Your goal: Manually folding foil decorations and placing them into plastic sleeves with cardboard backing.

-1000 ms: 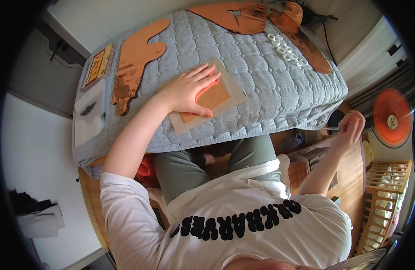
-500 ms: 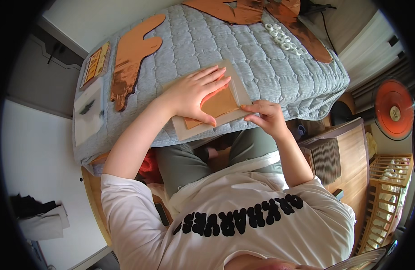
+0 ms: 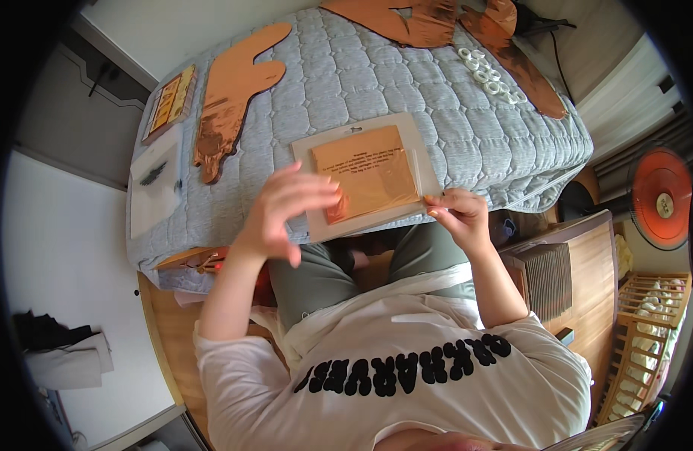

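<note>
At the near edge of the bed lies a frosted plastic bag [image 3: 376, 231] with a hang hole at its top. Inside it is a folded copper-coloured foil piece [image 3: 373, 184], with dark printing showing over it. Between thumb and fingers, my right hand [image 3: 467, 216] pinches the bag's near right corner. My left hand [image 3: 290, 210] hovers by the bag's left side, fingers spread and slightly blurred, holding nothing. Its fingertips overlap the bag in the picture; whether they touch it I cannot tell.
Flat copper foil balloons [image 3: 237, 94] lie on the grey quilted mattress [image 3: 339, 83]. White ribbon or tape rolls [image 3: 485, 73] sit far right. A flat box [image 3: 169, 104] and a clear bag [image 3: 157, 180] are at left. Right stand a brown cardboard stack [image 3: 545, 278] and an orange fan [image 3: 662, 199].
My left hand has lifted off the bag and drawn back to the left, uncovering the foil and printing. My right hand keeps its pinch on the corner. The view has shifted slightly.
</note>
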### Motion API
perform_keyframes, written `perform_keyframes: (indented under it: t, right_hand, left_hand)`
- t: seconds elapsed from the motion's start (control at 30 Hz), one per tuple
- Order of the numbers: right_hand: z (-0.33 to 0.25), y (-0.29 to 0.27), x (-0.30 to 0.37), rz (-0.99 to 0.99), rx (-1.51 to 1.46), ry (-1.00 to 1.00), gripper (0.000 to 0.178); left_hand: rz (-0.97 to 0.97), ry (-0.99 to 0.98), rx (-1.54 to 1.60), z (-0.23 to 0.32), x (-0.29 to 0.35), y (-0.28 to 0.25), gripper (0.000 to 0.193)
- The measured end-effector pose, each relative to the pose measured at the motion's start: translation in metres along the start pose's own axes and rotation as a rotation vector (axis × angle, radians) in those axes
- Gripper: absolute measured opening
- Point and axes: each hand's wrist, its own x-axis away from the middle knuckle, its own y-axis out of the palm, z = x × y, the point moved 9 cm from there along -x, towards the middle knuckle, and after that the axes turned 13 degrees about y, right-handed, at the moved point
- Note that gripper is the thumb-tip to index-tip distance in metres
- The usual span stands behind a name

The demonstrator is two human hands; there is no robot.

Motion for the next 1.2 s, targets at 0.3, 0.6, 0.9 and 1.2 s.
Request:
perform_keyframes:
  t: [0.3, 0.6, 0.9, 1.2]
  right_hand:
    - [0.006, 0.006, 0.014, -0.026, 0.023, 0.050, 0.019]
    - [0.028, 0.006, 0.020, -0.092, -0.106, 0.209, 0.019]
    - [0.052, 0.009, 0.032, 0.097, -0.336, 0.342, 0.011]
    - [0.059, 0.011, 0.034, 0.236, -0.496, 0.463, 0.013]
  left_hand:
    - [0.477, -0.271, -0.365, 0.019, 0.091, 0.049, 0.032]
    - [0.697, -0.536, -0.074, 0.016, 0.115, 0.066, 0.019]
    - [0.929, -0.777, 0.464, -0.001, 0.139, 0.097, 0.023]
    - [1.172, -0.720, 0.481, 0.000, 0.131, 0.095, 0.023]
